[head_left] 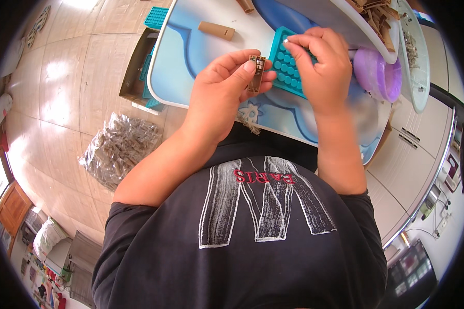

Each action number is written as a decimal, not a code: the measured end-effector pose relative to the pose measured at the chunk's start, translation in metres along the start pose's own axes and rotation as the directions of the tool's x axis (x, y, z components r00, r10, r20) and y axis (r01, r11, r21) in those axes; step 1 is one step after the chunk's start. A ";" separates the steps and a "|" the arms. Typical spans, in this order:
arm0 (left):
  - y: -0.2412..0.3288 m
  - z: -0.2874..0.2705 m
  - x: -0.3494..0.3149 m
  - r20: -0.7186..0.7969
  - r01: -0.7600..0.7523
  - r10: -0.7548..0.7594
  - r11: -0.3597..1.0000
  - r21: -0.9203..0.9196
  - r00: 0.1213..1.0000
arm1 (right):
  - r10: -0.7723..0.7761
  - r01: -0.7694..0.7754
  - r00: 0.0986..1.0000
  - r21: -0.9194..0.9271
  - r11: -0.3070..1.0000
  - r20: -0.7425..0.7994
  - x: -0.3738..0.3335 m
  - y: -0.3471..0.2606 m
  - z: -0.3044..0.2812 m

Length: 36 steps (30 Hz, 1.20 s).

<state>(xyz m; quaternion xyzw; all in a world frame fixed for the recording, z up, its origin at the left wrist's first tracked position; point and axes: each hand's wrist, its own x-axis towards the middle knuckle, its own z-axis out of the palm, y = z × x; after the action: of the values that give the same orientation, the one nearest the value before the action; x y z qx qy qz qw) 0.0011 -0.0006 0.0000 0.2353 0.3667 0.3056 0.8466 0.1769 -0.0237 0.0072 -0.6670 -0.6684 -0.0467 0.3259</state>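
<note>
My left hand (216,85) is closed around a small brown plastic casing (254,82), its open side up and small shiny parts showing inside. To its right, my right hand (322,67) pinches a tiny white piece (286,40) between thumb and forefinger; its exact kind is too small to tell. Beneath the right hand lies a teal tray (292,92) with rows of round cups, partly covered by that hand. Beyond my left hand, a longer brown plastic shell (216,31) with a small slot rests on the table.
The blue-and-white table (178,85) has another brown piece (246,5) at its far edge. At right stand a purple basket (363,72), a white bin (345,28) of brown pieces and a pale green basket (420,87). A clear bag (121,149) and cardboard box (131,85) sit on the floor.
</note>
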 end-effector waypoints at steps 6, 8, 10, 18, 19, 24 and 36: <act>-0.004 -0.005 0.001 0.021 -0.007 0.007 1.000 -0.005 1.000 | -0.111 0.110 0.994 0.204 0.973 -0.009 -0.010 -0.025 0.003; -0.004 -0.005 0.001 0.044 -0.020 0.021 1.000 -0.023 0.999 | -0.116 0.117 0.993 0.189 0.975 -0.017 -0.012 -0.025 0.004; -0.004 -0.003 0.000 0.038 -0.021 0.021 1.000 0.000 0.999 | -0.123 0.125 0.992 0.179 0.976 -0.023 -0.012 -0.026 0.005; -0.005 0.000 -0.001 0.009 -0.035 0.035 0.998 -0.043 0.999 | -0.178 0.180 0.984 0.112 0.977 -0.023 -0.014 -0.033 0.012; -0.005 -0.001 -0.001 0.008 -0.037 0.038 0.997 -0.066 0.999 | -0.183 0.185 0.983 0.113 0.976 -0.022 -0.016 -0.033 0.014; -0.005 0.002 -0.005 -0.020 -0.030 0.029 0.998 -0.050 0.999 | -0.208 0.210 0.977 0.066 0.975 -0.036 -0.023 -0.040 0.013; -0.001 -0.012 -0.014 -0.027 -0.029 0.028 0.998 -0.053 0.999 | -0.085 0.048 0.989 0.287 0.957 0.121 0.021 -0.037 0.019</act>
<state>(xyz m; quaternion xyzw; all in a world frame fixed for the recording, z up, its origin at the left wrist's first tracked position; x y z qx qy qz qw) -0.0154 -0.0093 -0.0014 0.2139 0.3659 0.3304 0.8433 0.1378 0.0000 0.0163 -0.5923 -0.7103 0.0827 0.3712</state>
